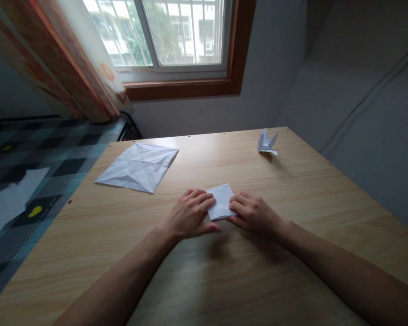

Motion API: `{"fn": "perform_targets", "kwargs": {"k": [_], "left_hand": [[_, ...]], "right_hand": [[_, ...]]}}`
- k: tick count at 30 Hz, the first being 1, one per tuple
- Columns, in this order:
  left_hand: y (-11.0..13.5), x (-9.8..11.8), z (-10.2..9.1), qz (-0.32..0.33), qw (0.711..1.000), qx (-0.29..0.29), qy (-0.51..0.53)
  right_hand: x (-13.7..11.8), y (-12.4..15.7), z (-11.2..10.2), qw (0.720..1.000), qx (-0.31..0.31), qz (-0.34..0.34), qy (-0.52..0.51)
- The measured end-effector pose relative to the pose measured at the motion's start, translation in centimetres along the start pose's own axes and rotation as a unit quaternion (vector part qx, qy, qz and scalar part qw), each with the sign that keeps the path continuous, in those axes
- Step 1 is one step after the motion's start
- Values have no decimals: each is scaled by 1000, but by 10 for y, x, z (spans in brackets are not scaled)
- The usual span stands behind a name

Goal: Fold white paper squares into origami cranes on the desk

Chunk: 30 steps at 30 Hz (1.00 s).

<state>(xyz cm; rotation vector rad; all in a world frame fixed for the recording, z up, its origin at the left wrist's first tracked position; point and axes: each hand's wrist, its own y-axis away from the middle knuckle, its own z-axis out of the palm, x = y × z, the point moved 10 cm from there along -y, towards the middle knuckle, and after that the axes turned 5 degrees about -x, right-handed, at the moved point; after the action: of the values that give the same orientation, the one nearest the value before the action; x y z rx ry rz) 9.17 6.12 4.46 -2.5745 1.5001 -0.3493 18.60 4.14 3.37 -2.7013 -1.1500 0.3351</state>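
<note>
A small folded square of white paper point(221, 202) lies between my two hands near the middle of the wooden table. The fingertips of my left hand point(193, 213) rest on its left edge, while the thumb stretches out apart below. My right hand point(253, 210) pinches the right edge, fingers curled over the top and the thumb at the lower corner. Part of that edge is hidden by the fingers. Beyond my left hand, a larger creased sheet of paper point(139, 167) lies flat. An origami figure with pointed tips point(267, 142) stands at the table's far right.
The wooden table point(156, 280) has its far edge near the wall under the window point(187, 36). To the left, a bed with a checked cover point(64, 163) holds loose white paper point(7, 206). A patterned curtain point(64, 59) hangs above the bed.
</note>
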Motion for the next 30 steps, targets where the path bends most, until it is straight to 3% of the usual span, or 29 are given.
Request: {"fn": "perform_targets", "kwargs": {"k": [5, 10, 16, 24, 26, 30], "left_hand": [[3, 9, -6, 57, 997, 31, 37], [3, 11, -3, 57, 998, 27, 30], [0, -5, -3, -9, 998, 36, 53], [-2, -20, 4, -102, 995, 2, 13], [-3, -20, 6, -105, 994, -3, 0], [-3, -12, 8, -68, 998, -3, -11]], "right_hand": [[0, 1, -8, 1000, 27, -5, -1], [-5, 3, -7, 999, 25, -34, 31], [3, 5, -9, 998, 47, 17, 31], [23, 4, 2, 990, -7, 137, -12], [18, 2, 0, 993, 4, 113, -14], [-6, 2, -2, 1000, 23, -17, -2]]}}
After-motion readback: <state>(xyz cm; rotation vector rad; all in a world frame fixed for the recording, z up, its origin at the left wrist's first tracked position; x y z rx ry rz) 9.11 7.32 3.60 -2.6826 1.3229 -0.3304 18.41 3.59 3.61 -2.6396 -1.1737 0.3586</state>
